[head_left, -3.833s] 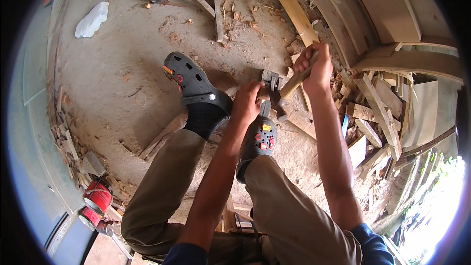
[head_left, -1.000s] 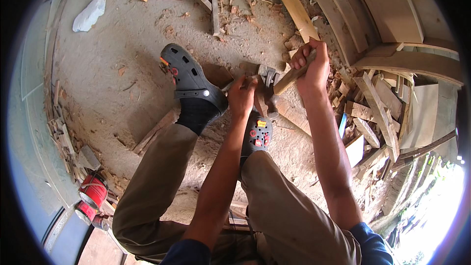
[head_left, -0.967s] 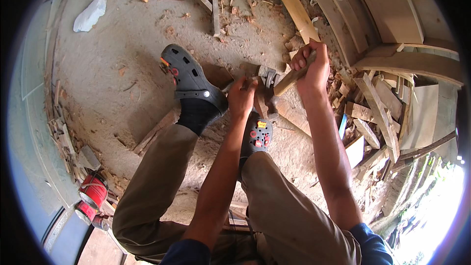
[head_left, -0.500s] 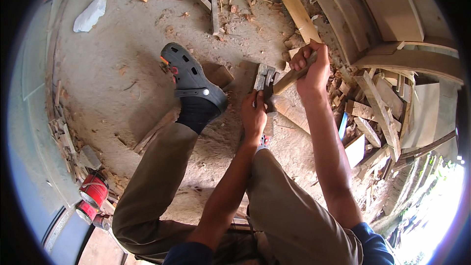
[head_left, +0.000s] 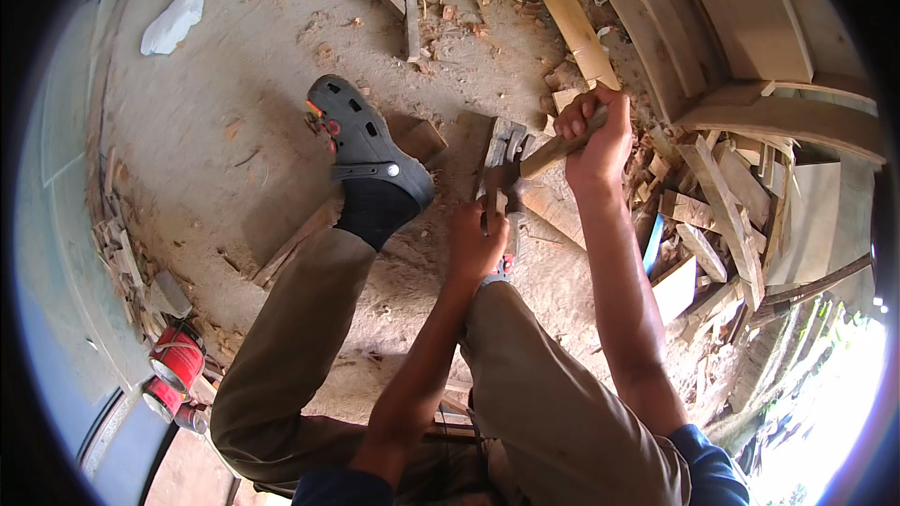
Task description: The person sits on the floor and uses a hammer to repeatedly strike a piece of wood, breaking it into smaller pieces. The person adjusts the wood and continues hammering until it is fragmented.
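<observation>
My right hand (head_left: 600, 141) is closed round the wooden handle of a hammer (head_left: 553, 155). Its dark metal head rests at or just above a weathered wood block (head_left: 504, 131) on the ground between my feet. Close below the head, my left hand (head_left: 478, 242) has its fingers curled on a narrow piece of wood (head_left: 494, 189); its lower end is hidden by the hand. My left foot, in a grey clog (head_left: 361, 136), is stretched forward to the left. Only a little of the other clog (head_left: 502, 269) shows beneath my left hand and right knee.
Scrap wood (head_left: 722, 215) is heaped on the right, beside curved wooden frames (head_left: 787, 122). A long plank (head_left: 562, 14) lies ahead. A triangular wood bracket (head_left: 410, 14) and a white stone-like lump (head_left: 173, 21) lie farther off. Red cans (head_left: 176, 359) stand at the left.
My left hand has drawn slightly back toward me and to the left, its fingers more curled. The right hand and hammer have hardly moved.
</observation>
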`<state>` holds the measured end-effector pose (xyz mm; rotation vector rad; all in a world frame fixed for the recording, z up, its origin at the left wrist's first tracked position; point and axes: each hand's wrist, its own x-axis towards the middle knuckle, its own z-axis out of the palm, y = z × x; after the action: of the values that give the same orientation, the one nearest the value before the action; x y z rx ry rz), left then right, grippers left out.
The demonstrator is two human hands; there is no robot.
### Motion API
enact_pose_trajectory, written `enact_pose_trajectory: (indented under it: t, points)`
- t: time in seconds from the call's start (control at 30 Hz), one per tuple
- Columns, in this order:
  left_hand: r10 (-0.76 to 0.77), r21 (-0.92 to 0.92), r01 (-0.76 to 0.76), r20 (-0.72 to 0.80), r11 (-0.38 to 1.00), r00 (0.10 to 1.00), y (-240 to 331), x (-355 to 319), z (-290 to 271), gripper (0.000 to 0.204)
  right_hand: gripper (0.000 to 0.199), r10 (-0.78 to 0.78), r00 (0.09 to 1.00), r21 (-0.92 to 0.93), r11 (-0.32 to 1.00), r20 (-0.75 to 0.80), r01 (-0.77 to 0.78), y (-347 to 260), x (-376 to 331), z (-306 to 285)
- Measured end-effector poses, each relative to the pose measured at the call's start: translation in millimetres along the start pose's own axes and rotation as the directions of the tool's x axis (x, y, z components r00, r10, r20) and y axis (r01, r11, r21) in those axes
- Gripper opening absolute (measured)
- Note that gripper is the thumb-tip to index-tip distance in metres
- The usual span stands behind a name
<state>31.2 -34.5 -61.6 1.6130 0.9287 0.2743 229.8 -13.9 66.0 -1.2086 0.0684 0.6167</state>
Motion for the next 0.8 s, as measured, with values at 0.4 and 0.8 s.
enact_pose_trajectory:
  t: [0.4, 0.8]
  points:
    - [-0.083, -0.03, 0.079, -0.144, 0.996, 0.986, 3, -8, 22, 0.056, 0.024, 0.033, 0.999, 0.041, 0.999, 0.007, -0.033, 0, 14, -1]
    - [-0.093, -0.068, 0.095, 0.036, 0.993, 0.995, -12, 1, 30, 0.057, 0.026, -0.055, 0.995, -0.105, 0.993, 0.078, 0.063, 5, -20, 12]
